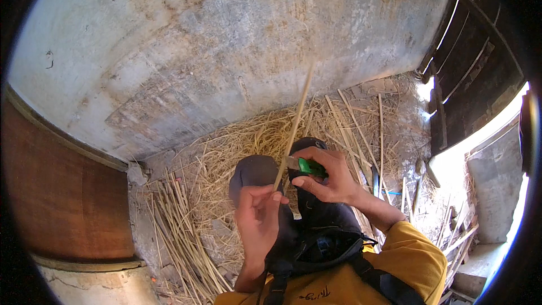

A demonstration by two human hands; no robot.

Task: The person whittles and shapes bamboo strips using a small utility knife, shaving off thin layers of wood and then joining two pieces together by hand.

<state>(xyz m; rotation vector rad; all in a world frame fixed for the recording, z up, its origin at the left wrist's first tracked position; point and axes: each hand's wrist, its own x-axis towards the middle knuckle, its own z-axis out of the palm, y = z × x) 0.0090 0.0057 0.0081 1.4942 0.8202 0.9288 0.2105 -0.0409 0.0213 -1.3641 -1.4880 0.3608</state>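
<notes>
A thin pale bamboo strip [298, 120] slants up and away from my lap, its far end blurred against the wall. My left hand [258, 217] pinches its near end between thumb and fingertips. My right hand [334, 176] is closed around a green-handled cutter [307, 166]. The cutter's short greyish metal end meets the strip, or lies right beside it, a little above my left fingertips; the exact contact is too small to tell. Both hands are over my dark-trousered knees [255, 170].
Shavings [265, 135] cover the floor around my feet. A bundle of long strips [183, 231] lies at the left, with more strips [355, 121] at the right. A stained wall [226, 51] rises ahead, a brown panel [68, 192] stands left, and a black bag [327, 245] rests on my lap.
</notes>
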